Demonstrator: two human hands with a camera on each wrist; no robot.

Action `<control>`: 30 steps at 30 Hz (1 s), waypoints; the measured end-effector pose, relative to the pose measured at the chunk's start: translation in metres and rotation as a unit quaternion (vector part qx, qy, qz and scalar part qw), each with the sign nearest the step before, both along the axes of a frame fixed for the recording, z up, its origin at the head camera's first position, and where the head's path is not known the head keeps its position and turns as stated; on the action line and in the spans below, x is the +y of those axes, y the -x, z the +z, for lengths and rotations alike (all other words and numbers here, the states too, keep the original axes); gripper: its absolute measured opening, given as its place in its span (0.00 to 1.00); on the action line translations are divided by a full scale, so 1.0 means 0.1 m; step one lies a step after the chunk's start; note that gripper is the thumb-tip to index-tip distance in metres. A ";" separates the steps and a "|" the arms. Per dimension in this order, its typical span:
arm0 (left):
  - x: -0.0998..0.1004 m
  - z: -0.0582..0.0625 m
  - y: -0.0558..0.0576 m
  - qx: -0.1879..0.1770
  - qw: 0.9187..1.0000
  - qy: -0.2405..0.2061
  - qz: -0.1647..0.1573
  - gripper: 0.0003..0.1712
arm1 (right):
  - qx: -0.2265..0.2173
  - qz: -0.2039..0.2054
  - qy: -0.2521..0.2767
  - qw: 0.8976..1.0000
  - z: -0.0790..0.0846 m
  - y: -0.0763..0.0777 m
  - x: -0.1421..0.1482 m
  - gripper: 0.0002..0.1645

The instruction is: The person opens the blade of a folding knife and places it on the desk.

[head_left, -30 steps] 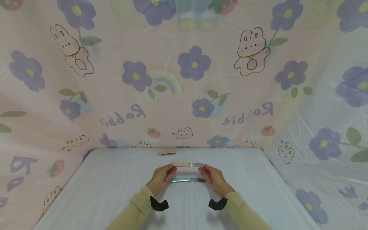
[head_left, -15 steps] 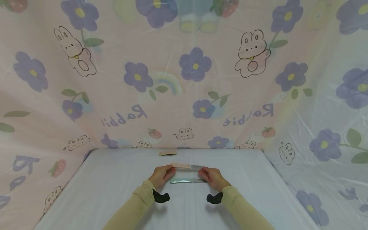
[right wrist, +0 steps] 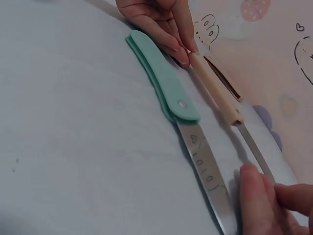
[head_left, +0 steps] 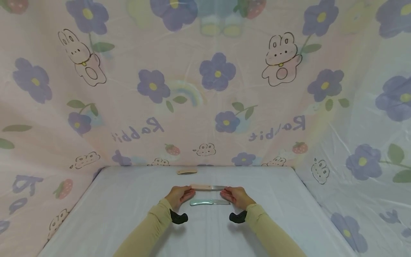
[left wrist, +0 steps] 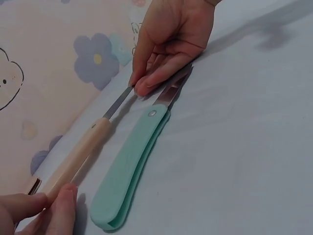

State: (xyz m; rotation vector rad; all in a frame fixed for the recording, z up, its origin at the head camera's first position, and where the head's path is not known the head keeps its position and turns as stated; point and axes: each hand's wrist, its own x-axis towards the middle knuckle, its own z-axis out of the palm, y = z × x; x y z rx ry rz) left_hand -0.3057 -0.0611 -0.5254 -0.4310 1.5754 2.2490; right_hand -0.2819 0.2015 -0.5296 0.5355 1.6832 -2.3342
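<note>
A peach-handled folding knife point(head_left: 201, 187) with its blade out is held level between both hands, close over the white surface. My left hand point(head_left: 178, 196) pinches the butt of its handle with thumb and fingertips. At the other end my right hand point(head_left: 239, 197) pinches the blade near the tip, and the fingers hide that tip. Just nearer to me lies a mint-green folding knife point(left wrist: 131, 161), also unfolded, with printed marks along its blade point(right wrist: 204, 169). It lies parallel to the peach knife, handle to the left.
Farther back, near the rear edge of the white tabletop point(head_left: 128, 178), a folded peach knife point(head_left: 187, 171) lies on its own. Curtains point(head_left: 179, 117) printed with flowers and rabbits enclose the back and both sides. A black wrist mount point(head_left: 178, 216) sits under each forearm.
Both hands have lowered slightly with the peach knife, bringing it nearer the surface. The wrists have shifted a little forward. The green knife and the folded knife stay put.
</note>
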 end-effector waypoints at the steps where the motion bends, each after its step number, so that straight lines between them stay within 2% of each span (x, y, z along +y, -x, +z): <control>1: 0.00 0.00 0.01 -0.001 1.000 0.004 -0.004 0.20 | -0.003 -0.002 0.002 1.000 -0.01 0.01 0.00 0.18; 6: -0.01 -0.02 0.02 -0.004 1.000 0.015 -0.018 0.19 | -0.003 0.000 0.000 1.000 -0.03 0.02 0.01 0.19; 12: -0.03 -0.03 0.04 -0.001 0.999 0.027 -0.021 0.18 | 0.002 0.000 -0.001 1.000 -0.05 0.04 0.00 0.19; 20: -0.03 -0.04 0.05 0.004 0.999 0.020 -0.029 0.19 | -0.003 0.008 -0.020 1.000 -0.03 0.03 0.01 0.18; 30: -0.03 -0.04 0.05 0.002 0.999 0.040 -0.032 0.18 | -0.002 0.020 -0.022 1.000 -0.03 0.02 0.02 0.19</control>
